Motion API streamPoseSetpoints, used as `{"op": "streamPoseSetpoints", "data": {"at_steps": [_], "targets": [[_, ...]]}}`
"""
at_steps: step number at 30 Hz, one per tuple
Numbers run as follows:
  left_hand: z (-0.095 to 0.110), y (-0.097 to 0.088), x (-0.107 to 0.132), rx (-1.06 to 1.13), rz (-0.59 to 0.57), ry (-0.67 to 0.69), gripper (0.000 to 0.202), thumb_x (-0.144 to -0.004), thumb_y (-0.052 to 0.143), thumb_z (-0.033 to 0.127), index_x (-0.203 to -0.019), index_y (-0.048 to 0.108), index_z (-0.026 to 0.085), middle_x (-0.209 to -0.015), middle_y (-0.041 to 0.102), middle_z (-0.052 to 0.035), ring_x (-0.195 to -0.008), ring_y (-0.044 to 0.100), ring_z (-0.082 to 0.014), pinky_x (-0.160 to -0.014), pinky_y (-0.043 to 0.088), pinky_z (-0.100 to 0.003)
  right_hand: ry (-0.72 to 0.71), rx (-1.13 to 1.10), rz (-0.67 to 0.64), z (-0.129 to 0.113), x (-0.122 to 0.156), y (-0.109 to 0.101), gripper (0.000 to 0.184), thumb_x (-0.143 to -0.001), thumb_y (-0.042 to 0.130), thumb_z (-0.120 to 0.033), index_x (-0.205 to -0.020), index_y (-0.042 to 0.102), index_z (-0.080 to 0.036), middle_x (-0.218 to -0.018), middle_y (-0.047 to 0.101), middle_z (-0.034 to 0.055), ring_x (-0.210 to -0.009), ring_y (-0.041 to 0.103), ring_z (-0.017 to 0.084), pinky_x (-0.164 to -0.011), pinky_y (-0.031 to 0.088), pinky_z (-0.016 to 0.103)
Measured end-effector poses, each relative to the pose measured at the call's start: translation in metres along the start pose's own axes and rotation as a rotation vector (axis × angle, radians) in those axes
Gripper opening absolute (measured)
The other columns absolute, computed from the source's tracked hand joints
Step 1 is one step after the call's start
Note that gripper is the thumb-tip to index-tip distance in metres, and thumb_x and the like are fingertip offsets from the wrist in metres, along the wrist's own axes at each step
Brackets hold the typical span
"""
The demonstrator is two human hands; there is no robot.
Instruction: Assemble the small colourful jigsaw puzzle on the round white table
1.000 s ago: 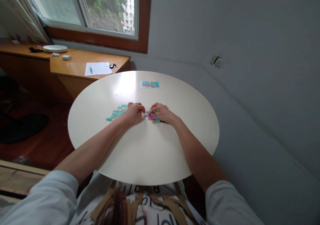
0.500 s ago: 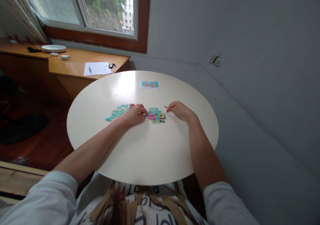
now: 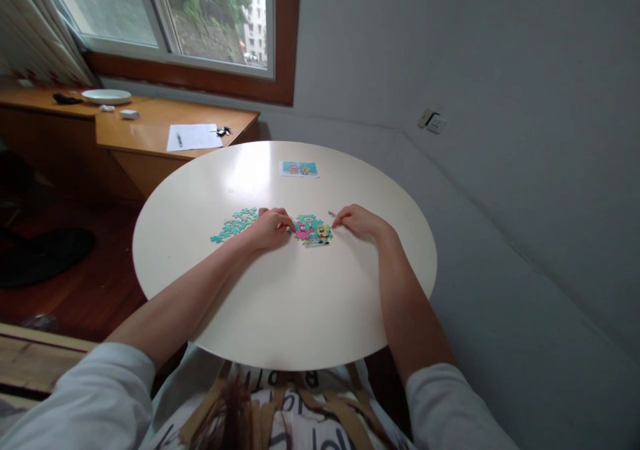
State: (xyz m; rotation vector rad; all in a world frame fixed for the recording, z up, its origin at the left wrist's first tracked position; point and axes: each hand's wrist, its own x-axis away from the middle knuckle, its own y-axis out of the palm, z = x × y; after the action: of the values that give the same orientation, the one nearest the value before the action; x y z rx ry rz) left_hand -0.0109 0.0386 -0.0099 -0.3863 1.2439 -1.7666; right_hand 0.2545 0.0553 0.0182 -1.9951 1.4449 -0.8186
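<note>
A partly joined jigsaw puzzle (image 3: 313,231) with pink and yellow cartoon figures on teal lies mid-table. At its left edge is my left hand (image 3: 273,228), fingers curled and closed on a small teal puzzle piece (image 3: 289,231), mostly hidden. My right hand (image 3: 357,220) is closed too, its fingertips pressed against the puzzle's right edge. Just beyond those fingertips lies a small loose piece (image 3: 331,213). Many loose teal puzzle pieces (image 3: 235,225) are spread to the left of my left hand, some partly behind it.
On the round white table (image 3: 280,303), a picture card (image 3: 299,169) lies toward the far edge. A wooden desk (image 3: 150,120) at the back left bears a paper sheet (image 3: 193,138), keys (image 3: 223,131) and a white plate (image 3: 107,97). A wall rises close on the right.
Both hands stay almost in place at the puzzle's two sides. My right fingertips have shifted very slightly; the view has moved a touch.
</note>
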Motion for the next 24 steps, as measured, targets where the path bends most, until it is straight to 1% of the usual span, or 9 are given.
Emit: {"op": "streamPoseSetpoints", "data": {"at_steps": [8, 13, 16, 20, 24], "targets": [[0.0028, -0.0026, 0.0005, -0.002, -0.011, -0.001, 0.038, -0.072, 0.040, 0.011, -0.084, 0.074, 0.023, -0.092, 0.066, -0.0049, -0.089, 0.060, -0.0200, -0.093, 0.031, -0.041, -0.020, 0.050, -0.064, 0.0001, 0.0002, -0.0024, 0.027, -0.068, 0.050, -0.006, -0.072, 0.076, -0.015, -0.068, 0.069, 0.0022, -0.062, 0.054, 0.011, -0.060, 0.040, 0.020], [0.0022, -0.0029, 0.0007, -0.001, -0.008, 0.006, 0.036, -0.073, 0.040, 0.013, -0.084, 0.074, 0.023, -0.093, 0.066, -0.0050, -0.089, 0.060, -0.0198, -0.093, 0.031, -0.040, -0.073, 0.072, -0.170, 0.0002, 0.0040, -0.0038, 0.022, -0.064, 0.059, -0.013, -0.079, 0.075, -0.015, -0.060, 0.063, -0.0019, -0.057, 0.050, 0.009, -0.057, 0.038, 0.020], [0.0013, -0.0022, 0.0003, 0.000, -0.008, 0.007, 0.036, -0.073, 0.041, 0.013, -0.084, 0.073, 0.023, -0.093, 0.066, -0.0049, -0.090, 0.060, -0.0198, -0.092, 0.031, -0.040, -0.094, 0.045, -0.226, 0.0003, 0.0042, -0.0025, 0.021, -0.060, 0.065, -0.018, -0.079, 0.073, -0.014, -0.059, 0.061, -0.0027, -0.055, 0.049, 0.008, -0.055, 0.037, 0.021], [0.0013, -0.0019, 0.0001, 0.001, -0.012, 0.006, 0.036, -0.074, 0.041, 0.013, -0.084, 0.073, 0.022, -0.093, 0.066, -0.0056, -0.090, 0.060, -0.0201, -0.093, 0.031, -0.041, -0.111, 0.006, -0.233, 0.0005, 0.0028, -0.0006, 0.024, -0.056, 0.071, -0.022, -0.078, 0.071, -0.013, -0.057, 0.057, -0.0033, -0.055, 0.048, 0.008, -0.053, 0.035, 0.020], [0.0022, -0.0029, 0.0008, 0.002, -0.015, 0.006, 0.035, -0.073, 0.041, 0.013, -0.084, 0.073, 0.022, -0.093, 0.066, -0.0048, -0.089, 0.060, -0.0194, -0.093, 0.031, -0.040, -0.124, 0.003, -0.221, 0.0011, 0.0021, 0.0001, 0.027, -0.055, 0.073, -0.024, -0.080, 0.071, -0.013, -0.057, 0.054, -0.0047, -0.054, 0.046, 0.008, -0.052, 0.034, 0.020]]}}
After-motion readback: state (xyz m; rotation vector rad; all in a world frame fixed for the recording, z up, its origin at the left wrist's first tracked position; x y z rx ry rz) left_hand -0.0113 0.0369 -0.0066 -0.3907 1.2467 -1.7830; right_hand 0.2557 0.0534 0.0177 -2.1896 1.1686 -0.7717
